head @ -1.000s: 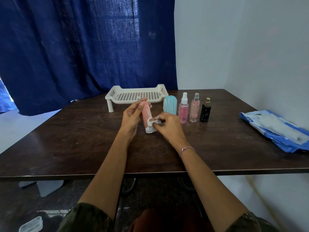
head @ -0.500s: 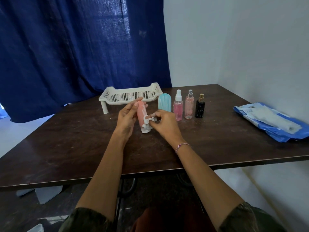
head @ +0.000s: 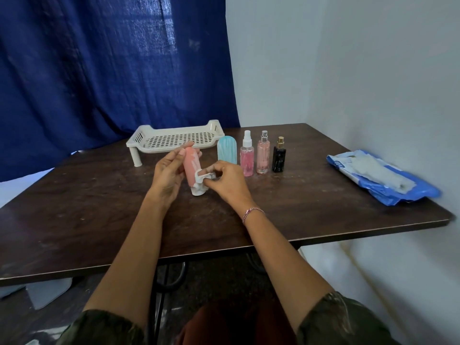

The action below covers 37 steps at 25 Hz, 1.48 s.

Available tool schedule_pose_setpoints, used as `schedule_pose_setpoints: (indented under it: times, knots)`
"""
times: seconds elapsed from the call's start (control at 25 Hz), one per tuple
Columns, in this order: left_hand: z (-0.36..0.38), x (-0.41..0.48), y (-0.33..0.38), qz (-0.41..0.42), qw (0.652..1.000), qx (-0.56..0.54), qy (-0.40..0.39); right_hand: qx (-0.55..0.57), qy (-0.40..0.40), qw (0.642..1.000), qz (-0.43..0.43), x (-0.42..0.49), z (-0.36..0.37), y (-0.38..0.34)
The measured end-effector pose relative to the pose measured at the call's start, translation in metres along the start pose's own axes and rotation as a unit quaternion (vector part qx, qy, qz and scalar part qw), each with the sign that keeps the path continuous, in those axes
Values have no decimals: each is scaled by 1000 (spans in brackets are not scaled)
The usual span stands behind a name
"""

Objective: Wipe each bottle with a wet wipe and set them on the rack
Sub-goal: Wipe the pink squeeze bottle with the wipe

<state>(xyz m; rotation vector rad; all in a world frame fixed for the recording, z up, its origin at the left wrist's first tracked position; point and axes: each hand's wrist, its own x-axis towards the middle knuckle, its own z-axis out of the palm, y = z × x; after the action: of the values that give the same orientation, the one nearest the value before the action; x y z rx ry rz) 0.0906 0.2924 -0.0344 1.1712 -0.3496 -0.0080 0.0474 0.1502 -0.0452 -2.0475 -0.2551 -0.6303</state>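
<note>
My left hand (head: 167, 174) holds a pink bottle (head: 191, 165) upright on its white cap, fingers along its left side. My right hand (head: 227, 181) pinches a small white wet wipe (head: 201, 176) against the bottle's lower right side. Behind them stands the cream perforated rack (head: 174, 140), with nothing on it. To the right a row stands on the table: a teal bottle (head: 227, 151), a pink spray bottle (head: 247, 156), a pale pink perfume bottle (head: 263, 153) and a black bottle (head: 279, 155).
A blue wet-wipe pack (head: 388, 178) with a wipe lying on it sits near the dark wooden table's (head: 87, 207) right edge. A blue curtain hangs behind, a white wall stands to the right.
The view has shifted a little; both hands stay on the pink bottle, with the wipe held at about the same spot on its lower side.
</note>
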Motion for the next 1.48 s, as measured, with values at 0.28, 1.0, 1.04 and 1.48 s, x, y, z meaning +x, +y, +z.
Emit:
schedule_pose_setpoints:
  times: [0.28,1.0,1.04,1.48]
  knots:
    - [0,-2,3,-9,1000,-15,-15,-15,8,1000,19,0,-2,1]
    - [0,-2,1,-12,997,-26,-72,17,61,996,-66,0,0,-3]
    - [0,-2,1,-14,997,-26,-74,10,68,996,-59,1,0,-2]
    - [-1,-1,0,-14,995,-12,-96,-43,66,990,-121,-3,2,-5]
